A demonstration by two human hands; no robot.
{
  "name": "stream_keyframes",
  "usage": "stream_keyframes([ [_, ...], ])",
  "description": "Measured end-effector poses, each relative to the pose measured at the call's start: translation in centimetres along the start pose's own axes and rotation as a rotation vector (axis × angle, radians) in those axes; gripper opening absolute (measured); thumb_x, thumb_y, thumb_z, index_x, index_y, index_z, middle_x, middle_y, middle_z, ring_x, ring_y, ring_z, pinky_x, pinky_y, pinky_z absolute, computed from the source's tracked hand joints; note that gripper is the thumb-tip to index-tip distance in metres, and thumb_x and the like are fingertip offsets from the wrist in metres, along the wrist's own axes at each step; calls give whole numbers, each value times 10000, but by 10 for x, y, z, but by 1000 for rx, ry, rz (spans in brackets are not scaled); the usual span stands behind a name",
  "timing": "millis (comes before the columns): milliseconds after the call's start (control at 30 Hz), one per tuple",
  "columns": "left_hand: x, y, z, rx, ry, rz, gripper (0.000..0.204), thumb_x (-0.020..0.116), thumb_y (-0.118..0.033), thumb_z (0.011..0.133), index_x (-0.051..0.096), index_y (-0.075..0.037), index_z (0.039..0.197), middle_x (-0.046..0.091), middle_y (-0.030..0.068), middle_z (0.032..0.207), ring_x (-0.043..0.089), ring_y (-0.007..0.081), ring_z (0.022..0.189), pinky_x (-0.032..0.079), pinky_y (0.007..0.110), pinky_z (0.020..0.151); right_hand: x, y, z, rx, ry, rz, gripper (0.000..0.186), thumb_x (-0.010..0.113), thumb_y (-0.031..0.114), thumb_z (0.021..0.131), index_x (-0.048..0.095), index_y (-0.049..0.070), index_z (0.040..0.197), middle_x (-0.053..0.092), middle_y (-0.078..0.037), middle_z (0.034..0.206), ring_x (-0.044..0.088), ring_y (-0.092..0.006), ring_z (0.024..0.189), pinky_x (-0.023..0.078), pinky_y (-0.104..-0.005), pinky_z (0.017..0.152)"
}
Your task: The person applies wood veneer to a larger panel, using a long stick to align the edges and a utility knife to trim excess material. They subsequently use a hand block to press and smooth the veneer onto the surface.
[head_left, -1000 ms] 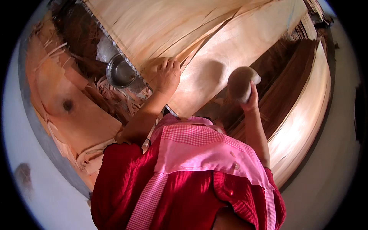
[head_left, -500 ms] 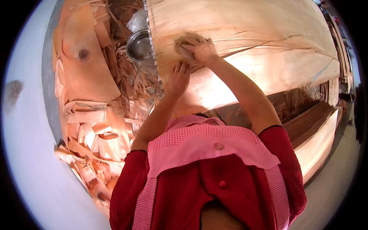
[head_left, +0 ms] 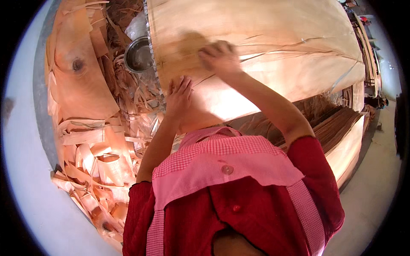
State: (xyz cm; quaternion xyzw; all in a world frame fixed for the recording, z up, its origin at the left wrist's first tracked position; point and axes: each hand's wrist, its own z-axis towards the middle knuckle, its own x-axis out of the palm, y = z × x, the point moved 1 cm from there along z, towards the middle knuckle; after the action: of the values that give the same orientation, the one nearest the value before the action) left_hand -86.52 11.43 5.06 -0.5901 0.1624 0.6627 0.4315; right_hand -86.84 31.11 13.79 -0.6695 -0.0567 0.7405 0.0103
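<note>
A large pale wood veneer sheet lies spread out in front of me, with long wrinkles and splits running across it to the right. My left hand rests flat near its left edge, fingers stretched and a little apart. Farther in and to the right, my right hand is over the sheet, its shadow falling beside it. Motion smears its fingers, which look bent; whether anything is under or in them is hidden.
Just left of the sheet stands a round metal bowl, with a clear plastic bag behind it. Torn veneer scraps heap along the left by a pale wall. Stacked dark veneer strips lie at right, below the sheet's near edge.
My right hand has shifted slightly on the sheet and its fingers have drawn up from their flatter spread. The left hand stays on the sheet's left part. The whole view has shifted a little.
</note>
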Motion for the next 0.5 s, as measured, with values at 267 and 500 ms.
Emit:
stream_keyframes([
  [267, -11, 5, -2, 64, 73, -27, 404, 516, -224, 817, 460, -135, 1207, 412, -3, 1293, 337, 179, 1227, 209, 437, 1022, 30, -78, -37, 234, -13, 224, 469, 593, 150, 724, 507, 311, 1156, 423, 76, 1261, 400, -190, 1136, 335, -383, 879],
  [500, -8, 2, 1, 48, 100, -34, 405, 510, -240, 822, 460, -139, 1212, 414, 2, 1293, 334, 199, 1231, 205, 444, 1020, 42, -133, -47, 599, 113, 59, 431, 548, 202, 766, 496, 307, 1181, 488, 35, 1195, 418, -200, 1112, 357, -415, 872],
])
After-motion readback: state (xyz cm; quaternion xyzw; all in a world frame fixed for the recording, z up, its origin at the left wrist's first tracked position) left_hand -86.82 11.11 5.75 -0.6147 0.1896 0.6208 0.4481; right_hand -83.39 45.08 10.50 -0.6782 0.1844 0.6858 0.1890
